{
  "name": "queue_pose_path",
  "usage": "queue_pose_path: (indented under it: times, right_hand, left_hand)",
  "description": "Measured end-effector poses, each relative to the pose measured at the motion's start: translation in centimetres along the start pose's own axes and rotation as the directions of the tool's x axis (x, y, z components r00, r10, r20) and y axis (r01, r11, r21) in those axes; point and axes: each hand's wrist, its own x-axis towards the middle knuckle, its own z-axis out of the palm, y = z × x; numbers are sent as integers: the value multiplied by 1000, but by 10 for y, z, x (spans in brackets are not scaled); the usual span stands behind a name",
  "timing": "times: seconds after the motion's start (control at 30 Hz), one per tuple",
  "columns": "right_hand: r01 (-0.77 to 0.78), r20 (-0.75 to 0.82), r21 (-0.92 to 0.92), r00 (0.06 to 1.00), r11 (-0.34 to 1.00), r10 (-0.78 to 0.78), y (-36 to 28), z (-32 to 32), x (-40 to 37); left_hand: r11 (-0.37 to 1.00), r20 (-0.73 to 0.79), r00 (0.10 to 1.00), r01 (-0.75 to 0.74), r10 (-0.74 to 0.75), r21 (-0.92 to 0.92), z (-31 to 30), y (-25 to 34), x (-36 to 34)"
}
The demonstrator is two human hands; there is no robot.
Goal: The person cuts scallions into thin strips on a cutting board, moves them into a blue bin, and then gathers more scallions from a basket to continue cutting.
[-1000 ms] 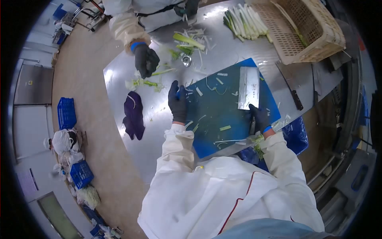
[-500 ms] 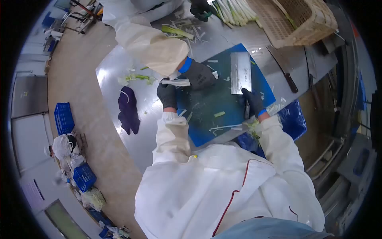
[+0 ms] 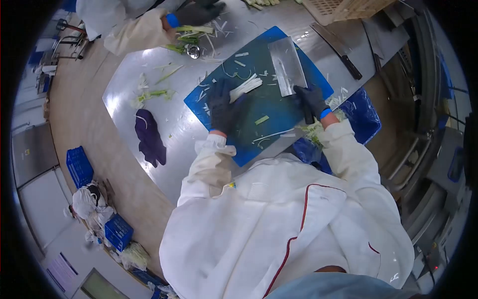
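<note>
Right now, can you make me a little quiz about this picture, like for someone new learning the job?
1. Pick one: what is in the worker's right hand?
A) a spoon
B) a cleaver
C) a bottle
2. True or false: the purple cloth lies on the metal table, off the blue cutting board.
3. Fill in: the white vegetable piece is nearer to the worker's ____ hand.

Key: 1. B; 2. True; 3. left

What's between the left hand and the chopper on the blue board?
The head view shows white stalks at the left hand, then small scraps before the chopper.
</note>
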Motion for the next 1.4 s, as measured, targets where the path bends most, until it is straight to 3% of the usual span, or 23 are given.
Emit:
queue_pose_path:
  times: [0.03,0.13,0.2,0.23,0.27,0.33,0.47,0.5,0.57,0.63,0.7,0.73,0.8,0.9,1.0,1.1,1.13,1.17,1.2,1.23,1.33,1.37,1.4]
  right_hand:
    - [-94,31,-1,995,996,94,-12,-9,-13]
    - [97,28,-115,995,989,-94,-1,-33,-30]
    - [45,8,22,999,999,-45,16,-38,-38]
    - [-2,-8,30,1000,1000,2,13,-36,-47]
    - [-45,-22,42,999,998,46,9,-32,-50]
    - [-50,-10,210,999,976,53,51,-27,-32]
    - [-103,22,232,995,967,101,43,-28,-40]
    - [-99,10,233,995,968,99,44,-28,-38]
    - [-96,-41,192,994,977,105,48,-26,-34]
    - [-122,-31,221,991,968,133,49,-22,-36]
    - [-168,27,309,985,936,168,40,-25,-39]
    - [-157,14,293,987,943,160,41,-24,-39]
    - [-134,-19,257,989,957,144,45,-25,-36]
    - [-114,-25,248,992,962,124,50,-24,-35]
    - [-151,-3,266,988,952,157,36,-25,-41]
    - [-164,2,305,985,938,172,36,-23,-41]
    - [-152,-1,283,987,947,159,41,-25,-39]
    - [-141,-3,261,989,955,147,47,-27,-36]
    - [-130,-4,239,991,962,135,52,-25,-34]
    - [-126,-25,231,991,965,135,47,-24,-37]
    - [-56,-46,161,997,985,64,60,-27,-31]
    - [-68,-61,224,995,972,83,52,-23,-35]
    - [-58,-65,186,995,981,72,53,-23,-35]
  left_hand:
    - [999,47,998,-31,30,19,6,2,2]
    - [995,152,985,-86,78,45,38,0,-1]
    - [997,175,983,-71,63,42,66,-4,-8]
    - [1000,175,985,-13,15,-14,69,14,-6]
    - [986,8,989,-150,151,-73,74,27,-7]
    - [993,207,971,-119,116,2,106,54,-22]
    - [996,300,953,57,-34,-69,64,104,4]
    - [993,233,972,10,17,-114,54,97,11]
    - [975,260,966,65,-7,-213,55,56,42]
    - [994,230,969,97,-85,-43,39,17,82]
    - [939,90,992,-109,84,326,64,-57,106]
    - [860,174,977,-195,126,472,62,-82,114]
    - [868,445,883,-334,152,366,69,-119,128]
    - [953,532,845,-121,-48,278,67,-118,134]
    - [970,401,902,70,-161,232,72,-118,127]
    - [981,116,975,193,-188,-28,59,-94,103]
    - [988,186,971,151,-152,18,36,-64,100]
    - [978,203,972,150,-119,-147,33,-50,84]
    - [949,298,946,203,-126,-242,30,-27,69]
    - [977,484,875,108,-4,-186,51,-28,54]
    - [927,522,837,310,-161,-212,8,0,88]
    - [950,380,903,275,-203,-147,29,-33,104]
    - [930,311,898,356,-312,-96,32,-47,126]
